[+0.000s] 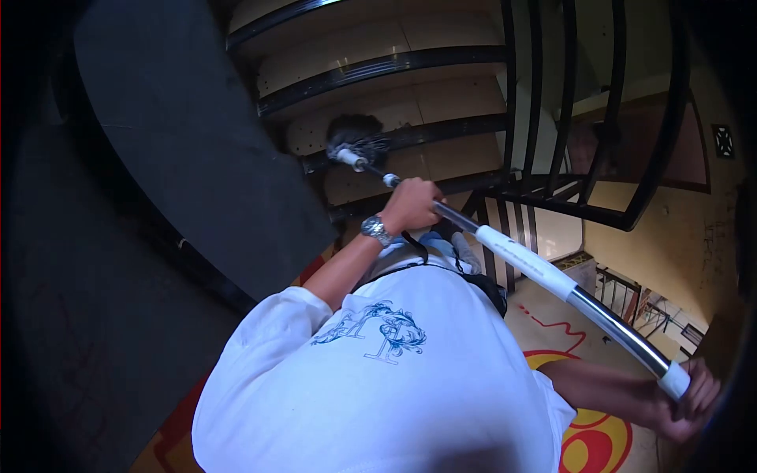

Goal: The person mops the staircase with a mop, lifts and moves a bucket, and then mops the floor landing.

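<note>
- The staircase (461,158) fills the top middle of the view: tan tiled steps with dark edges, some catching glints of light.
- A large, dark grey surface (181,158) lies to the left of the staircase, its curved outer border almost black.
- A tan wall (662,213) stands to the right of the staircase, in dim light, with faint marks and a small dark vent-like square (722,142).
- A black metal railing (552,206) runs along the right side of the staircase, its bars bending round at the lower corner.
- The floor (540,307), nearer than the staircase, is pale with red lines and red and yellow painted shapes.
- The person's white shirt (378,378), with a blue print on the front, spreads out below the staircase.
- The long-handled brush (524,260) slants from the staircase down to the lower right; its dark bristly head (356,140) is over the lower steps, though whether it touches them I cannot tell.
- The left arm (335,264) reaches up toward the foot of the staircase, elbow bent, a metal watch (376,229) on the wrist.
- The right arm (607,392) extends sideways, well below and right of the staircase.
- The left grip (413,206), just below the staircase, is closed round the dark, thin part of the handle, knuckles up.
- The right grip (688,406), farthest from the staircase, is curled round the handle's near end, by its white end piece.
</note>
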Demonstrator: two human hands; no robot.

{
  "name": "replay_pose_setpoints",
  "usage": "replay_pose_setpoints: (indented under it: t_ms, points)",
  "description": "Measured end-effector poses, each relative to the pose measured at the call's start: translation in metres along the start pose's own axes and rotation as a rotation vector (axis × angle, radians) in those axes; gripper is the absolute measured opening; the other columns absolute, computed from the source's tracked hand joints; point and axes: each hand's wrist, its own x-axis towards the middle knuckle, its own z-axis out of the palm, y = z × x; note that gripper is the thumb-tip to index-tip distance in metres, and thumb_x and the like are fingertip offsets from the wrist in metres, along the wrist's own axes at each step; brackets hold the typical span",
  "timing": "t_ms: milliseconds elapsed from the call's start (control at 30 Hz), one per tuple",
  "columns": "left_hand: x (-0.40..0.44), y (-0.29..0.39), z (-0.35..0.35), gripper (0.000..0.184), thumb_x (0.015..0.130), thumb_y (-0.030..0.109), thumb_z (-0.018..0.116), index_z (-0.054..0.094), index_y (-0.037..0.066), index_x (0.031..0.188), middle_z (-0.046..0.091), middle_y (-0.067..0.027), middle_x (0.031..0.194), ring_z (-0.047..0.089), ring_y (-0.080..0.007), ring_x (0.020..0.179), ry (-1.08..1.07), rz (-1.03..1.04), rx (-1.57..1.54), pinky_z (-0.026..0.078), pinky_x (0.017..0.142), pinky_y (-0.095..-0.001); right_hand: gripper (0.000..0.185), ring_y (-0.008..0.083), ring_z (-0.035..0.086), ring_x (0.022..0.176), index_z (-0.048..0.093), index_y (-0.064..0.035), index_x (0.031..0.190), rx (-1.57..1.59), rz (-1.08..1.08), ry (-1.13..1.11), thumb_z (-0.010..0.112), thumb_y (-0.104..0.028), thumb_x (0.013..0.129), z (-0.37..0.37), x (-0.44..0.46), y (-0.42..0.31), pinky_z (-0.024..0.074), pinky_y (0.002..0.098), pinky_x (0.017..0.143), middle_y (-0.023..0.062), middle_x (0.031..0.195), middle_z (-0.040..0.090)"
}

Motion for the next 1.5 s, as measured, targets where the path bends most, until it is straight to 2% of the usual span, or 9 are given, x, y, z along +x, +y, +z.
replay_pose_setpoints:
  t_ms: [33, 167, 400, 467, 600, 767, 1200, 1267, 1500]
  points:
    - [-0.009, -0.007, -0.003, 0.022, 0.076, 0.021, 0.067, 0.073, -0.001, 0.072, 0.062, -0.0222, 0.063, 0.062, -0.0383, 0.059, 0.02, -0.035, -0.015, 0.05, 0.062, -0.0433, 0.01, 0.0023, 0.036, 0.038, 0.039, -0.0088, 0.066, 0.509, 0.193, -0.079, 0.046, -0.001, 0.068, -0.013, 0.009, 0.004, 0.0325, 0.0158, 0.047, -0.0017, 0.056, 0.038]
    - [-0.045, -0.028, -0.011, 0.022, 0.074, 0.019, 0.068, 0.073, -0.002, 0.072, 0.062, -0.0218, 0.063, 0.062, -0.0381, 0.06, -0.031, -0.115, 0.002, 0.05, 0.062, -0.0423, 0.014, 0.0037, 0.033, 0.037, 0.046, -0.0007, 0.082, 0.381, 0.217, -0.066, 0.04, 0.003, 0.094, 0.019, -0.006, 0.032, 0.0332, 0.0185, 0.044, -0.0043, 0.052, 0.034]
    - [-0.051, -0.032, 0.016, 0.023, 0.062, 0.019, 0.067, 0.076, 0.005, 0.078, 0.066, -0.0199, 0.07, 0.065, -0.0381, 0.069, -0.176, -0.021, -0.006, 0.053, 0.069, -0.0422, 0.033, 0.0025, 0.026, 0.036, 0.039, -0.0144, 0.068, 0.117, 0.21, 0.093, 0.04, -0.007, 0.101, 0.012, -0.046, -0.024, 0.0292, 0.0161, 0.044, -0.0054, 0.048, 0.034]
    - [-0.044, -0.019, 0.031, 0.025, 0.061, 0.021, 0.067, 0.075, 0.004, 0.077, 0.065, -0.0199, 0.068, 0.064, -0.0382, 0.067, -0.205, 0.066, -0.051, 0.051, 0.066, -0.043, 0.042, 0.0047, 0.029, 0.039, 0.033, -0.019, 0.061, 0.502, 0.499, -0.189, 0.038, -0.011, 0.101, -0.004, -0.038, -0.067, 0.0362, 0.0198, 0.059, -0.0049, 0.046, 0.03]
    - [-0.018, 0.009, 0.057, 0.023, 0.059, 0.021, 0.066, 0.072, 0.004, 0.073, 0.063, -0.0199, 0.066, 0.062, -0.039, 0.065, -0.376, 0.257, -0.122, 0.049, 0.06, -0.0446, 0.01, 0.0011, 0.026, 0.039, 0.044, -0.0166, 0.09, 0.289, 0.04, 0.063, 0.045, -0.017, 0.1, 0.06, -0.071, -0.099, 0.0287, 0.0166, 0.037, -0.0093, 0.053, 0.027]
    - [0.017, 0.024, 0.113, 0.018, 0.06, 0.021, 0.064, 0.067, 0.004, 0.065, 0.061, -0.0198, 0.063, 0.061, -0.0397, 0.065, -0.451, 0.426, -0.169, 0.047, 0.058, -0.0459, 0.017, 0.0035, 0.029, 0.042, 0.042, -0.016, 0.097, 0.119, 0.007, -0.16, 0.035, -0.028, 0.106, 0.069, -0.105, -0.122, 0.0303, 0.0179, 0.041, -0.0069, 0.057, 0.03]
    - [-0.02, -0.037, 0.111, 0.02, 0.069, 0.026, 0.067, 0.069, 0.007, 0.072, 0.066, -0.0191, 0.072, 0.065, -0.0393, 0.075, -0.647, 0.34, -0.126, 0.051, 0.068, -0.0487, 0.039, 0.0038, 0.024, 0.038, 0.04, -0.018, 0.067, -0.034, 0.021, 0.398, 0.045, -0.034, 0.102, 0.046, -0.15, -0.085, 0.0274, 0.0173, 0.038, -0.0075, 0.05, 0.031]
    - [-0.024, -0.068, 0.105, 0.022, 0.073, 0.024, 0.071, 0.067, 0.003, 0.079, 0.066, -0.018, 0.072, 0.065, -0.0374, 0.072, -0.581, 0.248, -0.185, 0.049, 0.065, -0.046, 0.031, 0.0031, 0.036, 0.038, 0.04, -0.0136, 0.068, 0.122, 0.201, 0.19, 0.049, -0.016, 0.097, 0.031, -0.163, -0.047, 0.0337, 0.0189, 0.05, -0.0054, 0.052, 0.038]
    - [-0.028, -0.109, 0.094, 0.029, 0.075, 0.031, 0.071, 0.065, 0.003, 0.08, 0.063, -0.0175, 0.073, 0.063, -0.0353, 0.074, -0.46, 0.155, -0.292, 0.046, 0.066, -0.0429, 0.018, 0.0017, 0.034, 0.04, 0.05, -0.0079, 0.079, 0.136, 0.089, 0.087, 0.055, -0.015, 0.094, 0.08, -0.157, -0.017, 0.0304, 0.0189, 0.044, -0.0067, 0.054, 0.038]
